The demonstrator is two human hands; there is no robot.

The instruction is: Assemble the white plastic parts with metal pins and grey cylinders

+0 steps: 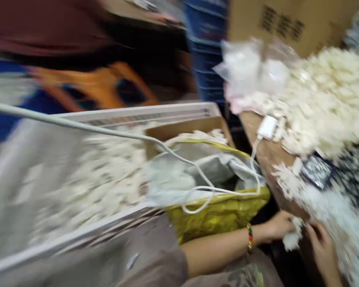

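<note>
We had the left hand [277, 226] closed on a clump of white fluff [292, 238] at the near edge of the counter [266, 159]; the right hand [321, 251] lay against it, its grip too blurred to tell. A heap of fluff [326, 99] and a white plug [267, 126] sat along the counter, a white crate [131, 113] just left of it

- white plastic crate [131, 113], rim blurred, near cardbd box [185, 129]
- yellow plastic bag [218, 215] just below crate's edge
- white cable [197, 171] draped over crate & bag, runs to white plug [267, 127] on wooden tabletop [266, 163]
- small dark-blue packet [317, 171] on table
- stacked blue crates [205, 52] behind table, beside big cardbd carton [287, 24] w/ black print
- orange object [101, 87], too blurred to ID
</note>
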